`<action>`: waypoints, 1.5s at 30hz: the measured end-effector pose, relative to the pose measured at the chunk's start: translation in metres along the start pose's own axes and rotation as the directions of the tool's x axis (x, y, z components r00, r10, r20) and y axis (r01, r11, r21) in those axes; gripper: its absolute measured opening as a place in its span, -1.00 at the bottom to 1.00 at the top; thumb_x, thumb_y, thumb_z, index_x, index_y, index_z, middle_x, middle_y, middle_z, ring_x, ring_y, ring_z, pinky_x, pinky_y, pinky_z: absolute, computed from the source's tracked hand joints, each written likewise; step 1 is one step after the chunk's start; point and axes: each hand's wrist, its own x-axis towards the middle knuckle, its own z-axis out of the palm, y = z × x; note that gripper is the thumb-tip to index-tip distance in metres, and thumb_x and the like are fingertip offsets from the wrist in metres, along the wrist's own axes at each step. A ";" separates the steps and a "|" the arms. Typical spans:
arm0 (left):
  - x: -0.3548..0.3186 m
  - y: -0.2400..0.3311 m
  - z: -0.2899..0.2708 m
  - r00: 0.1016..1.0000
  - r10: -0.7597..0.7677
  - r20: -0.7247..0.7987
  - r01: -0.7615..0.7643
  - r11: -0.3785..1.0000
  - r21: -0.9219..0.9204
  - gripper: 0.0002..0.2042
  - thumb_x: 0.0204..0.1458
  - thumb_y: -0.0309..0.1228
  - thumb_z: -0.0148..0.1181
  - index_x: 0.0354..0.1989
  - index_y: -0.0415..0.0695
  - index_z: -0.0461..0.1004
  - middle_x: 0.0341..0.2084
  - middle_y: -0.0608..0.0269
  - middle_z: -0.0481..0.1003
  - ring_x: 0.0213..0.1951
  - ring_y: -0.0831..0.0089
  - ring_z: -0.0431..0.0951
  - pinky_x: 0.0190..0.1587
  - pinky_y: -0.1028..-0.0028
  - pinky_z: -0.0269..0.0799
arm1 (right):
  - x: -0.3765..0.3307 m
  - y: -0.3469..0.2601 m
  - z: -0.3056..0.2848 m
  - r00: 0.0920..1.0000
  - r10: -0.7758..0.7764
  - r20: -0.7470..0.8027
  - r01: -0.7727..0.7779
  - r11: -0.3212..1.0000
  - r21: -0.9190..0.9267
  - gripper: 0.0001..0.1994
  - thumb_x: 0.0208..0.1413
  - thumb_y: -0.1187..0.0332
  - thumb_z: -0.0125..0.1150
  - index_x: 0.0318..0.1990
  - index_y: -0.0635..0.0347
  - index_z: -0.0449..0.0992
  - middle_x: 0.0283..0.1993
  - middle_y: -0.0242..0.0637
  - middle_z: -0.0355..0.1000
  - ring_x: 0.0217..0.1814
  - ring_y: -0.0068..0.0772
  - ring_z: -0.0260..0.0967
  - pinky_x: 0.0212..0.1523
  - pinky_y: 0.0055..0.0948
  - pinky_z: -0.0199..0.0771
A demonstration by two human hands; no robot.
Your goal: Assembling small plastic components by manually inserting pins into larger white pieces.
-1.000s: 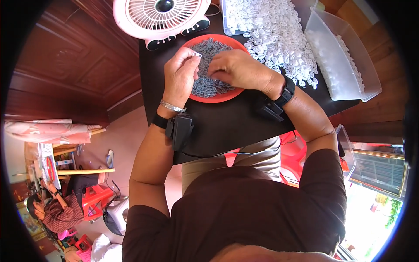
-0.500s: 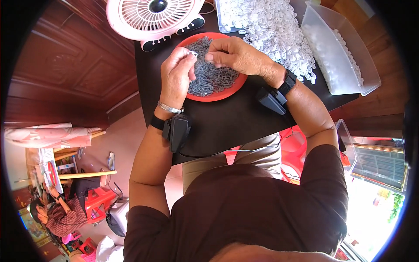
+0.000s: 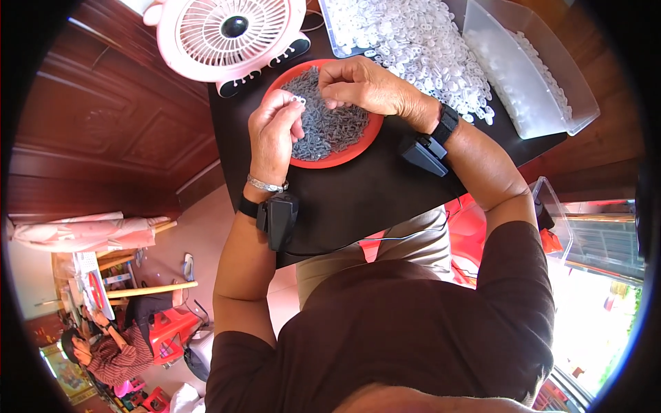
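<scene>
My left hand [image 3: 272,134] is closed at the left rim of a round red bowl [image 3: 374,135]. Between its thumb and forefinger is a small white plastic piece with holes [image 3: 299,100]. My right hand [image 3: 368,86] hovers over the bowl in a pinch, just right of that piece. Whatever its fingertips hold is too small to make out. Many small grey screw-like parts [image 3: 313,131] fill the bowl. Beyond my right hand lies a heap of similar white plastic pieces [image 3: 427,55].
A pink fan [image 3: 231,34] stands at the table's far left. At the far right a translucent bin [image 3: 527,82] holds more white pieces. The black table [image 3: 344,196] ends close to my body. Another person [image 3: 113,351] sits at the left, away from my table.
The whole view has shifted slightly. Both hands remain over the bowl, the left one still pinching the white piece. My right fingertips have lowered a little toward the grey parts.
</scene>
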 end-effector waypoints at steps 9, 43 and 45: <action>-0.003 0.000 0.003 0.999 -0.009 0.044 0.009 1.000 0.007 -0.88 0.03 -0.42 0.04 -0.49 -0.17 0.38 -0.73 0.44 0.30 -0.66 0.72 0.24 -0.59 0.68 0.08 | -0.004 0.000 0.005 0.980 -0.199 -0.007 0.179 0.895 -0.408 -0.82 0.02 0.38 0.11 -0.53 0.29 0.38 -0.57 -0.35 0.33 -0.54 -0.55 0.30 -0.43 -0.52 0.34; -0.005 0.001 0.004 0.990 0.026 0.137 -0.050 0.984 0.173 -0.85 0.04 -0.44 0.02 -0.52 -0.21 0.35 -0.73 0.44 0.25 -0.64 0.71 0.22 -0.58 0.65 0.11 | -0.005 -0.002 0.000 0.964 -0.264 0.026 0.257 0.906 -0.335 -0.90 0.04 0.40 0.13 -0.38 0.23 0.43 -0.52 -0.32 0.36 -0.47 -0.49 0.29 -0.36 -0.48 0.33; -0.004 0.002 0.004 0.989 0.019 0.149 -0.047 0.982 0.185 -0.85 0.04 -0.44 0.02 -0.52 -0.22 0.35 -0.73 0.44 0.25 -0.64 0.71 0.22 -0.58 0.65 0.11 | -0.005 -0.002 -0.001 0.966 -0.254 0.043 0.253 0.903 -0.346 -0.90 0.04 0.40 0.13 -0.38 0.23 0.43 -0.52 -0.32 0.36 -0.48 -0.48 0.29 -0.37 -0.47 0.32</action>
